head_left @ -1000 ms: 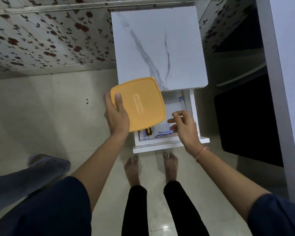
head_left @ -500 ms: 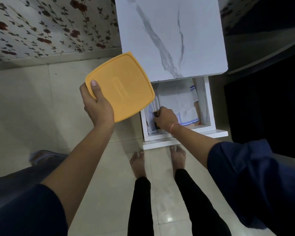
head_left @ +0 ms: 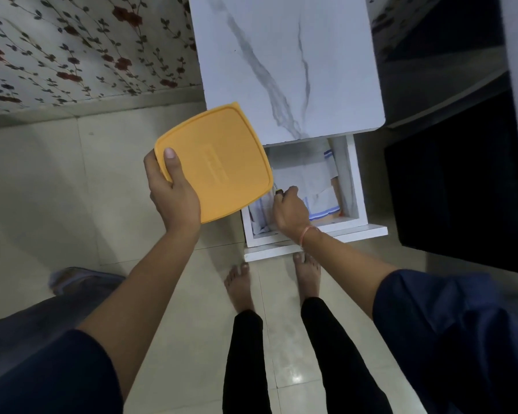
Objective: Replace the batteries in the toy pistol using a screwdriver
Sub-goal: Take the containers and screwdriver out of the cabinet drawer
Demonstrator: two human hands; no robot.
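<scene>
My left hand (head_left: 174,195) holds a square orange container lid (head_left: 216,162) flat above the floor, left of the open drawer (head_left: 353,186). My right hand (head_left: 290,210) is inside the drawer, closed around a small tool with a black and yellow end, seemingly a screwdriver (head_left: 278,192); most of it is hidden by my fingers and the lid. No toy pistol or batteries are in view.
The drawer belongs to a white marble-topped cabinet (head_left: 287,64) and holds folded white cloth with blue stripes (head_left: 317,186). My bare feet (head_left: 240,282) stand on the tiled floor just before the drawer front. Dark furniture (head_left: 461,180) stands to the right; another person's leg (head_left: 72,294) at left.
My right hand went down into the drawer, closed on the small tool and has lifted it slightly. The left hand with the lid swung left off the drawer.
</scene>
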